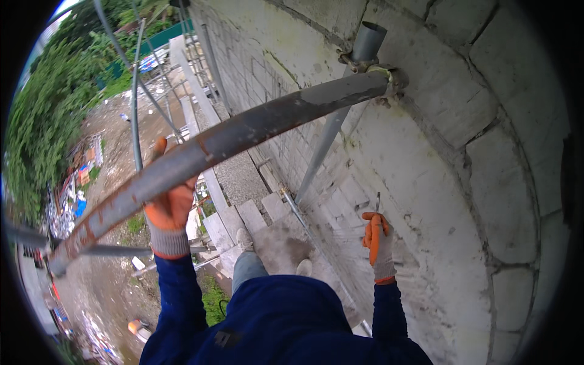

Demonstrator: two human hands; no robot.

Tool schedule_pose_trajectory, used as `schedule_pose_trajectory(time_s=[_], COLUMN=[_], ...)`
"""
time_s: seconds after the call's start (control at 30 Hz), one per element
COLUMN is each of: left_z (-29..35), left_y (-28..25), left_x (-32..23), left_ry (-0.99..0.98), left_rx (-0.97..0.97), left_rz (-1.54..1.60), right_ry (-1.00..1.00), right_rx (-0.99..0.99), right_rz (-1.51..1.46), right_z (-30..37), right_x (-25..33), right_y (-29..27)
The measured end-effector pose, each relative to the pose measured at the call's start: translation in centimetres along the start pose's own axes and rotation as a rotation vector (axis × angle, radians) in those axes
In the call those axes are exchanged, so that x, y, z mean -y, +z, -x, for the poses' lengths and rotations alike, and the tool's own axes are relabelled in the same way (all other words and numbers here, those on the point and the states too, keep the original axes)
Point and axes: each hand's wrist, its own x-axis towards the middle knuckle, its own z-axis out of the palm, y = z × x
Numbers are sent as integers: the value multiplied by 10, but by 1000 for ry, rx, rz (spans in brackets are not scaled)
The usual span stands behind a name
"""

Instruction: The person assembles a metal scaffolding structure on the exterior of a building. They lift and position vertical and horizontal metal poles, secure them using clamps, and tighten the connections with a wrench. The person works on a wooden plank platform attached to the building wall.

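A grey, rust-streaked scaffold pipe [255, 125] runs across in front of me, from the wall down to the lower left. My left hand [170, 210], in an orange and grey work glove, grips it from behind; the pipe hides part of the fingers. My right hand [378, 238], gloved the same way, is closed near the block wall [420, 201]. From its fist sticks a thin tool with a metal tip [378, 199], whose kind I cannot make out. A clamp [394, 82] joins the pipe's wall end to an upright pipe [368, 42].
I stand high on a scaffold platform [283, 243] of boards beside the wall. More scaffold tubes [135, 103] rise on the left. Beyond that side the ground drops far below, with debris [73, 201], trees [48, 134] and a green fence [164, 36].
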Motion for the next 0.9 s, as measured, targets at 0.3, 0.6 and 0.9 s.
schedule_pose_trajectory(time_s=[0.3, 0.6, 0.9], left_z=[-184, -214, -298], left_y=[78, 128, 117], left_x=[42, 136, 250], left_ry=[-206, -259, -261], left_rx=[768, 558, 572], left_rz=[-92, -586, -330], right_ry=[-111, 18, 31], right_rx=[-282, -507, -581], right_rz=[-31, -192, -189], right_z=[35, 83, 102], right_x=[-63, -166, -166], right_y=[113, 95, 37])
